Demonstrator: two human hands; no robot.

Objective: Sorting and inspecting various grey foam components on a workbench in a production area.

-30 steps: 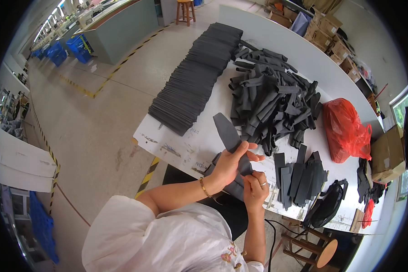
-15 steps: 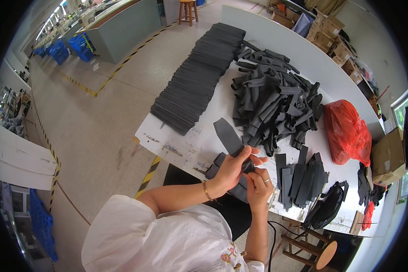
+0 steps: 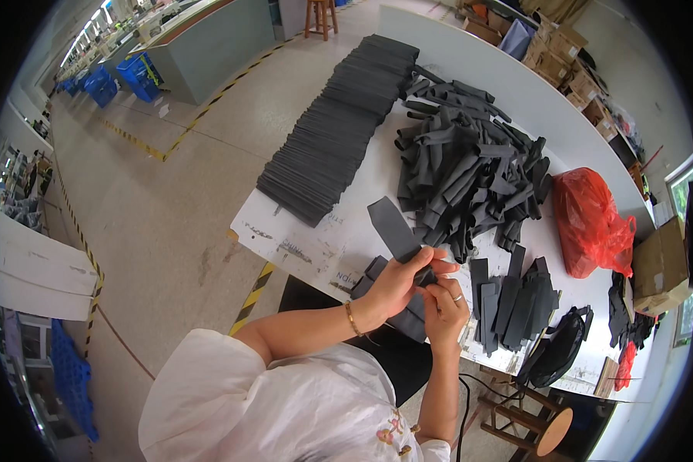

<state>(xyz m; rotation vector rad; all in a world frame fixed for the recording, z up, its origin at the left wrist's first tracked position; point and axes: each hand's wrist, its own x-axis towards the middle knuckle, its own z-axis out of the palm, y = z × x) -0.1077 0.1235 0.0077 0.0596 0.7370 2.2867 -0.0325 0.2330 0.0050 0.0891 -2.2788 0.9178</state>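
Dark grey strip, one: grasped by the left hand, near end pinched in the right hand, over the near side of the white worktop.
Worktop contents: long packed row of dark pieces; loose heap alongside; red plastic bag, which stood right of the heap.

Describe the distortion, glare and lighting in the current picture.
Head view: black fills the corners and the white partition bows; head view: the red bag shows glossy highlights, while the held dark strip looks matte; head view: the window at right is bright.
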